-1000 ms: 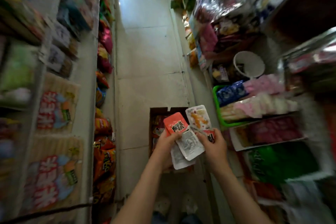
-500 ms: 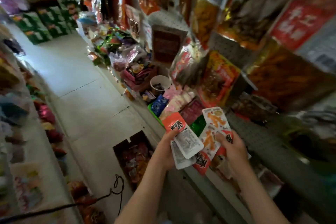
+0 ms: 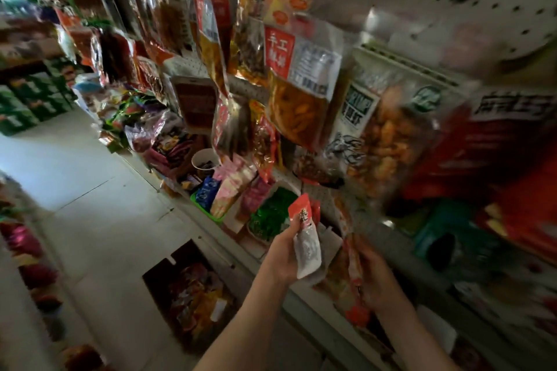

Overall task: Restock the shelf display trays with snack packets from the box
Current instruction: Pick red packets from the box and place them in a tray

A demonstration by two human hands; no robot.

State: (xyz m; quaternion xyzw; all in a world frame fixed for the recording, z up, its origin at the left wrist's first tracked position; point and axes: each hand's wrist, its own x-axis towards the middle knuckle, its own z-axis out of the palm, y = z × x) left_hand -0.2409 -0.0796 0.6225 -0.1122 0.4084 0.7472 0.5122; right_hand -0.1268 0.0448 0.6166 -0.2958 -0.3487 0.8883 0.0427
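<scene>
- 2 hands are busy. The left hand (image 3: 283,253) has its grip closed on a small stack of snack packets (image 3: 306,238), red at the top and white below, with the thumb in front. The right hand (image 3: 376,277) grips a bunch of orange-red packets (image 3: 351,253).
- 1 second ago both bunches were fanned flat toward the camera, above the box. Now they are turned edge-on, and the view has swung up to the shelf (image 3: 217,238).
- The box (image 3: 187,295) stands open on the floor, below and left of the hands, with many packets inside.
- This probably means picking is finished and placing begins. The green tray (image 3: 208,211) and the tray of green packets (image 3: 271,215) lie just beyond the left hand.
- Writing: a hanging bag (image 3: 278,51) shows "手工" on its red label. A bag of fried pieces (image 3: 360,105) seems to read "SHRIMP". The dark character on the held packet is too blurred to read.
</scene>
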